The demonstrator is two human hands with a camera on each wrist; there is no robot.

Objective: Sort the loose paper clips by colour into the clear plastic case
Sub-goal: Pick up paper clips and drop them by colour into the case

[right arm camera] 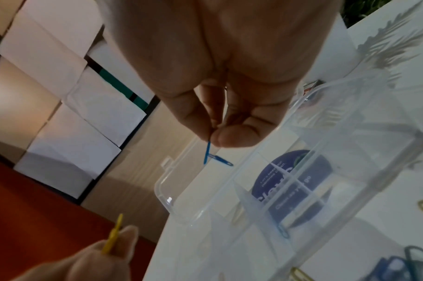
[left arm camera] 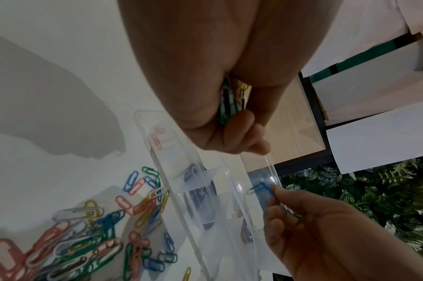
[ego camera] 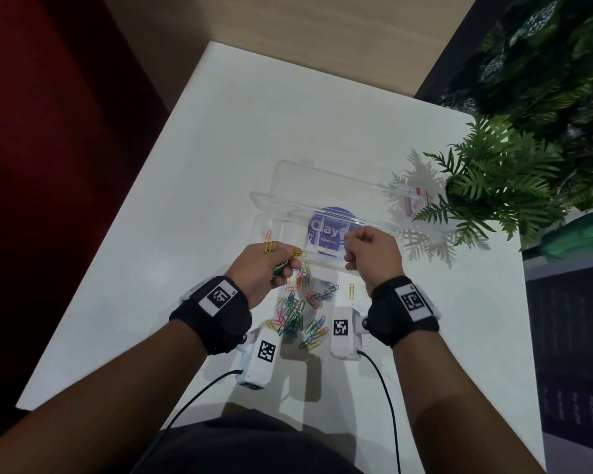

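A clear plastic case (ego camera: 281,224) lies open on the white table, lid tipped back, with a red clip (left arm camera: 156,140) in its left compartment. My left hand (ego camera: 278,261) hovers at the case's left front, fingers curled round a bunch of green and yellow clips (left arm camera: 229,102), with yellow clips (ego camera: 268,247) sticking out between the fingers. My right hand (ego camera: 370,248) hangs over the case's middle and pinches a blue clip (right arm camera: 211,156) between thumb and forefinger. The loose coloured clips (ego camera: 302,313) are heaped on the table between my wrists.
A purple round label (ego camera: 327,234) shows through the case's bottom. A single yellow clip (ego camera: 351,290) lies apart near my right wrist. A fern plant (ego camera: 493,186) overhangs the case's right end. The table edge (ego camera: 117,213) runs close on the left.
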